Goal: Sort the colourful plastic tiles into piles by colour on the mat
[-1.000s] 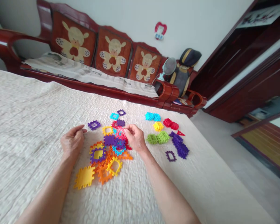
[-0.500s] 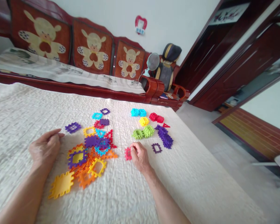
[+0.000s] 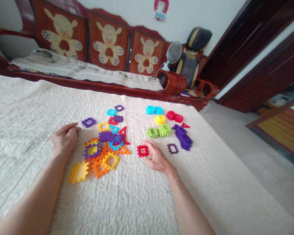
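Note:
My right hand [image 3: 156, 156] is at the right edge of a red square window piece [image 3: 142, 150], its thumb and fingers parted around that edge. Curled on the cloth, my left hand [image 3: 65, 138] lies near a purple window piece [image 3: 88, 122], with nothing visible in it. Between the hands is a loose mix of pieces, among them a solid yellow square [image 3: 78, 172], a yellow frame [image 3: 110, 161] and a solid purple square [image 3: 105, 136]. A purple frame [image 3: 172, 148] lies right of my right hand.
Beyond my right hand are piles of blue [image 3: 154, 110], yellow [image 3: 159, 119], red [image 3: 174, 116], green [image 3: 159, 131] and purple pieces [image 3: 183, 137]. A wooden sofa [image 3: 147, 88] stands behind the cloth-covered surface [image 3: 117, 205].
The view has shifted, so everything sits further right and higher. My right hand has opened from over the red square, which now shows almost whole. My left hand stays curled.

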Motion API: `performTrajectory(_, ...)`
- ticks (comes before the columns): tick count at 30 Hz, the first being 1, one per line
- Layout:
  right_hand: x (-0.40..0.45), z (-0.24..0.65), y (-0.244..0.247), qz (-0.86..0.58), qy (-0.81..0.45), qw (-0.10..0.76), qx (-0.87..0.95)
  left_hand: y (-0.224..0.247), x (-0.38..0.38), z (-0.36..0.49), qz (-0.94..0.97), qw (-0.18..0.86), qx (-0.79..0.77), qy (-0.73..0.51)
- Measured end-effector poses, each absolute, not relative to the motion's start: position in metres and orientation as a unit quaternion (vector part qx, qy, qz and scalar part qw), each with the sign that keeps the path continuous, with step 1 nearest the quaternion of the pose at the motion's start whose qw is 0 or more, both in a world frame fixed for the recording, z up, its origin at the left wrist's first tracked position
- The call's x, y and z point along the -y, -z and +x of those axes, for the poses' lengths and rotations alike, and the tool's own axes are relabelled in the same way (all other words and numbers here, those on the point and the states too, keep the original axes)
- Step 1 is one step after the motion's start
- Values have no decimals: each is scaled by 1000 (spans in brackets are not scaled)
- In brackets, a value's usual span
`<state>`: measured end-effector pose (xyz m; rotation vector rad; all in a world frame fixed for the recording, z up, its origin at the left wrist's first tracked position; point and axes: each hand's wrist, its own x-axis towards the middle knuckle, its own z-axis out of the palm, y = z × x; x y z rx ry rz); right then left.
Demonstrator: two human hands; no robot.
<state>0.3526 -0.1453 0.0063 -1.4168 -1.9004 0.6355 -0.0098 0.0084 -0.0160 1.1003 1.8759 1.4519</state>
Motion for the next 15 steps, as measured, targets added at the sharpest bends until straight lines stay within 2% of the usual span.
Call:
performTrajectory(6,146,353,-13,-549,-235,289,748,13,-7,-9,412,256,-702,-522)
performTrajectory(15,143,354,-12,-557,-234,296,740,-3,1,-2,415,223,-735,-489)
